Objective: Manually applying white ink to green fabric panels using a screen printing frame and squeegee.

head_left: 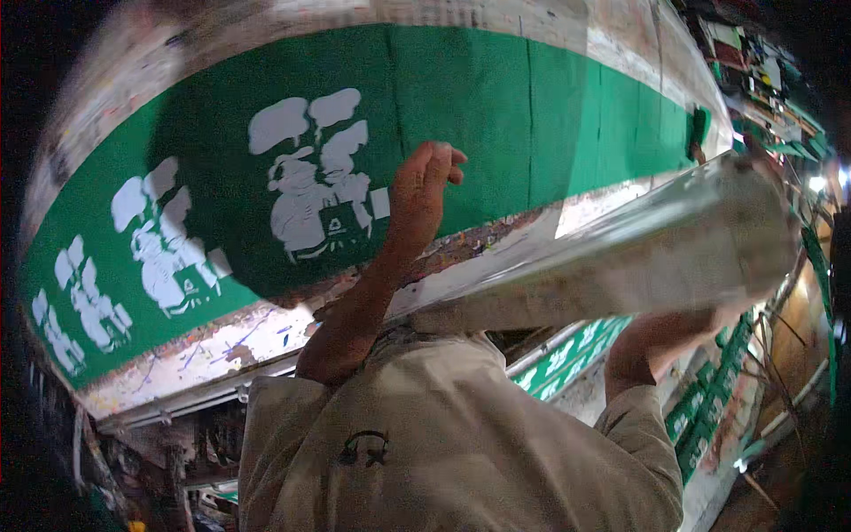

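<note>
A long table carries green fabric (470,115) printed with repeated pale figures. Over the fabric, just right of the nearest printed figure (306,204), my left hand (425,191) is raised with loosely bent fingers and nothing visible in it. At my right, a large pale screen-printing frame (620,248) is tilted up across the table's near edge and is blurred. My right hand (727,306) is against the underside of its far right end, gripping it; the fingers are mostly hidden behind the frame.
The table's near border (213,355) is white and paint-stained. Behind me, more printed green fabric (567,355) lies on another surface. Green pieces (709,408) hang or lie at the lower right, beside thin poles and clutter. A dark shadow falls over part of the fabric.
</note>
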The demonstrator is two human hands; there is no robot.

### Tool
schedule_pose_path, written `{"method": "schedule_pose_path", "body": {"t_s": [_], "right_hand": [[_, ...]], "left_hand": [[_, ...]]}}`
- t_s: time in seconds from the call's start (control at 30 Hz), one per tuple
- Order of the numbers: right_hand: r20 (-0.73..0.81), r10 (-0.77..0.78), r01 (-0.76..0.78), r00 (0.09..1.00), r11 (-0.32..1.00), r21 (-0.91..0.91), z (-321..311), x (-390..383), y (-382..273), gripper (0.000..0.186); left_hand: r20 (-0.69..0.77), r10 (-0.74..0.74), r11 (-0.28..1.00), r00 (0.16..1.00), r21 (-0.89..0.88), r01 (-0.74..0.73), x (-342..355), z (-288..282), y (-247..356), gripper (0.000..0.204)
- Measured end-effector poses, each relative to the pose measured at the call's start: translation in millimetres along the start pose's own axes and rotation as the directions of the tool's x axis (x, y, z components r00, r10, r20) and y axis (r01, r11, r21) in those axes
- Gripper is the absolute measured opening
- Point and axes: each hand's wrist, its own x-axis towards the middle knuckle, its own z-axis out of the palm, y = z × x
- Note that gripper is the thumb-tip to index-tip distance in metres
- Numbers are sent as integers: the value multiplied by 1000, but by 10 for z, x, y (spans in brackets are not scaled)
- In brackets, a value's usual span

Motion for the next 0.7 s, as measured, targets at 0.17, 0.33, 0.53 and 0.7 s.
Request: {"method": "schedule_pose_path", "body": {"t_s": [0.17, 0.33, 0.53, 0.7], "right_hand": [[-69, 34, -35, 997, 999, -16, -59, -123, -32, 52], [-85, 38, -40, 996, 999, -33, -44, -151, -43, 52], [-92, 46, -51, 995, 998, -43, -59, -186, -86, 52], [-96, 57, -62, 994, 997, -48, -53, -179, -124, 52]], "left_hand": [[301, 4, 986, 954, -159, 46, -120, 362, -228, 51], [462, 181, 913, 868, -406, 26, -270, 732, -490, 50], [627, 125, 935, 769, -334, 120, -375, 816, -338, 63], [660, 182, 954, 729, -297, 31, -340, 968, -260, 74]]}}
